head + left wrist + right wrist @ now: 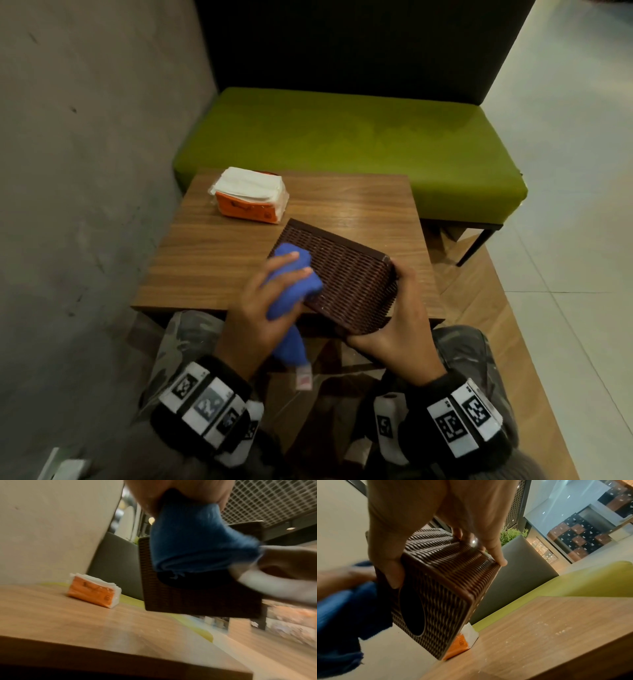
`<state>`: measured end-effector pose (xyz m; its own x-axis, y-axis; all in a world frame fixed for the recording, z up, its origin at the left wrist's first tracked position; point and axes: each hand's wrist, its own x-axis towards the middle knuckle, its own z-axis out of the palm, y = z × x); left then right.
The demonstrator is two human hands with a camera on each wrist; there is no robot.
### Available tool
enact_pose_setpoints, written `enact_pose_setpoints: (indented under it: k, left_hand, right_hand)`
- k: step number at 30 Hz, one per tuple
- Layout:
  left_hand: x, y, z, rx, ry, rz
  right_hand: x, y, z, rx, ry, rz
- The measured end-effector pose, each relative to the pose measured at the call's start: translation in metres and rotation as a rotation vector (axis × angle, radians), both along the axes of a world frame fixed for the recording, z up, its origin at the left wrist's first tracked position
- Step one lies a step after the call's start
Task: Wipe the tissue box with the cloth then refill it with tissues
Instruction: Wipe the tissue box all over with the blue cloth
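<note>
A person sits at a small wooden table (212,260), seen from above, with both hands working in front of them. Farthest left, beyond the left hand and a little to its left, a pack of tissues (249,194) in an orange wrapper lies flat on the far corner of the table, well apart from both hands, its white sheets showing at the top. The left hand (265,308) grips a bunched blue cloth (294,284), fingers curled over it and pressing it against the left end of the tissue box (346,277); a loose tail of the cloth hangs down below the palm, past the near table edge. The left wrist view is blurred but shows the same cloth (193,540) squeezed under the hand and lying against the dark box (197,595). The box is dark brown with a woven pattern, held tilted above the near edge of the table between the two hands, one long side facing up toward the camera. The right hand (397,329) grips the right end of the box, its thumb on the face that carries the oval opening and its fingers wrapped around the opposite side. The right wrist view shows that dark opening just below the thumb. Beyond the table stands a green cushioned bench (359,144) with a dark back, and a grey wall (85,137) runs along the left.
</note>
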<state>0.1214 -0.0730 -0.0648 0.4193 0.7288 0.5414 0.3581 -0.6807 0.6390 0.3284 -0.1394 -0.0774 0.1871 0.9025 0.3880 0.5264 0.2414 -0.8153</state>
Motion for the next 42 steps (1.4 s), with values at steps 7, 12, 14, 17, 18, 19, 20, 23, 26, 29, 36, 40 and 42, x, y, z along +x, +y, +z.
enact_pose_setpoints:
  k: [7,12,14,17,18,19,20,23,26,29,36,40,42]
  left_hand:
    - [0.009,0.049,0.022,-0.215,-0.198,0.290]
    - [0.045,0.000,0.042,0.090,-0.006,-0.083]
    - [0.038,0.004,0.037,0.084,0.006,-0.128]
    - [0.010,0.029,0.019,-0.134,-0.034,0.025]
    - [-0.003,0.039,0.013,-0.212,-0.023,0.088]
    - [-0.016,0.047,0.008,-0.280,-0.002,0.123]
    - [-0.028,0.052,0.005,-0.334,0.020,0.130]
    - [-0.050,0.053,0.008,-0.512,0.054,0.055]
    - [-0.046,0.050,0.016,-0.670,0.147,-0.111]
    - [-0.039,0.054,0.027,-0.748,0.156,-0.301]
    - [-0.030,0.053,0.043,-0.714,0.277,-0.380]
    - [-0.029,0.049,0.051,-0.553,0.302,-0.288]
    - [-0.024,0.044,0.057,-0.316,0.423,-0.224]
  right_hand:
    - [-0.010,-0.010,0.006,-0.012,-0.047,0.080]
    - [-0.015,-0.003,0.006,0.020,-0.032,0.084]
    - [-0.010,-0.005,0.007,0.021,-0.008,0.087]
    - [0.001,-0.009,0.006,-0.013,-0.031,0.093]
    - [0.004,-0.010,0.005,-0.026,-0.027,0.084]
    - [0.009,-0.010,0.004,-0.036,-0.010,0.069]
    - [0.013,-0.011,0.004,-0.053,0.028,0.057]
    - [0.024,-0.011,0.010,-0.147,0.182,0.044]
    - [0.031,-0.012,0.015,-0.179,0.193,0.104]
    - [0.032,-0.016,0.020,-0.250,0.255,0.201]
    - [0.039,-0.017,0.021,-0.290,0.233,0.261]
    - [0.037,-0.012,0.018,-0.300,0.074,0.196]
    - [0.025,-0.007,0.022,-0.211,-0.184,0.107]
